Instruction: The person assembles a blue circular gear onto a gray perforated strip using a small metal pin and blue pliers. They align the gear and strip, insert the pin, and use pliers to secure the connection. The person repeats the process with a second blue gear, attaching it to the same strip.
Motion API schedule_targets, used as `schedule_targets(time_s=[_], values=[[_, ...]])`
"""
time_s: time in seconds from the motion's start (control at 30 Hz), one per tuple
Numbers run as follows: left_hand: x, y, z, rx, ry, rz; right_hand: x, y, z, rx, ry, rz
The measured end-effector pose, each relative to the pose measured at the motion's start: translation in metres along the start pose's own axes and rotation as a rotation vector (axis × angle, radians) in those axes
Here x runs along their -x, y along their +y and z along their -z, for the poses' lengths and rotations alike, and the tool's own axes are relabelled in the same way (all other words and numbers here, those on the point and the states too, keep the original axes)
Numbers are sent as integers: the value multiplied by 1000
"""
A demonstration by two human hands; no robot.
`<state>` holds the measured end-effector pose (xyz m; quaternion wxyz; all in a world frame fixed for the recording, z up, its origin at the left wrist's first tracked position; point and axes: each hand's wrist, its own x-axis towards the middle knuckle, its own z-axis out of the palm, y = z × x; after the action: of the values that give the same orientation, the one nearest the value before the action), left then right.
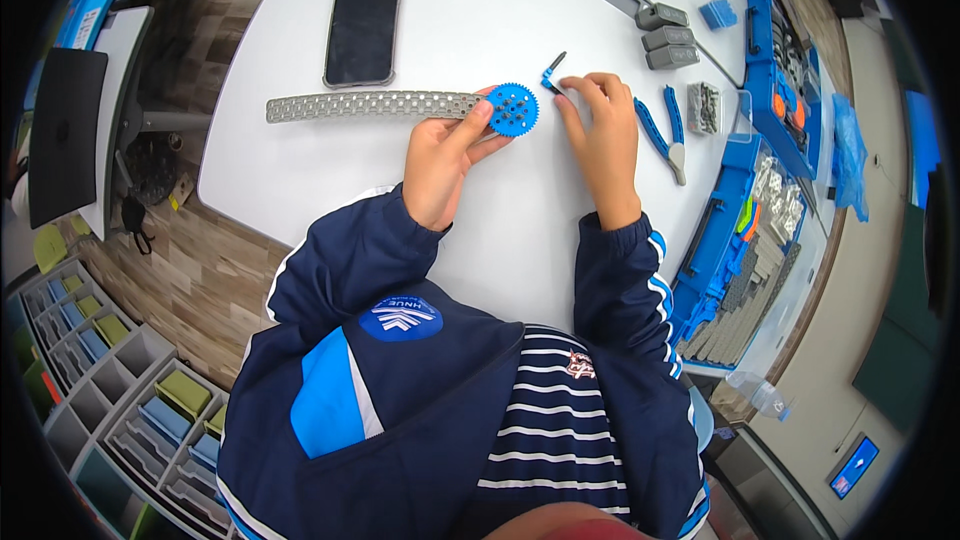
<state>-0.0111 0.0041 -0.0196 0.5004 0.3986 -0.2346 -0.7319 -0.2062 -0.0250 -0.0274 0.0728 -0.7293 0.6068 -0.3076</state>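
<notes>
In my left hand (438,168) is the right end of a long grey perforated beam (370,106), gripped between thumb and fingers. A blue gear (513,110) with several dark pins in its face sits at that end, beside my thumb tip. My right hand (605,135) pinches a small dark shaft with a blue collar (547,76) between thumb and index finger. The piece points up and away, just right of the gear and apart from it. Pliers with blue handles (677,150) lie on the table to the right of my right hand.
A black phone (364,25) lies behind the beam on the white table (270,165). On the right are grey blocks (668,37), a clear box of small parts (705,108) and blue cases (715,250) with beams and metal pieces. Drawers of parts (120,380) stand at lower left.
</notes>
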Motion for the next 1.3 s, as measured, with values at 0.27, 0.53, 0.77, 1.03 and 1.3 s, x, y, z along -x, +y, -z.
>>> schedule_targets(time_s=[0.27,0.53,0.77,1.03,1.3], values=[[0,4,3,69,11,-37,15,-7,12,-55,-67,-13],[1,6,3,68,-3,-42,33,-26,29,-173,-67,-93],[1,4,0,71,16,-79,39,-44,34,-157,1,-24],[-1,4,2,14,38,-79,59,-20,49,47,-33,-240],[-2,2,3,9,95,-133,79,-12,51,38,-69,-409]])
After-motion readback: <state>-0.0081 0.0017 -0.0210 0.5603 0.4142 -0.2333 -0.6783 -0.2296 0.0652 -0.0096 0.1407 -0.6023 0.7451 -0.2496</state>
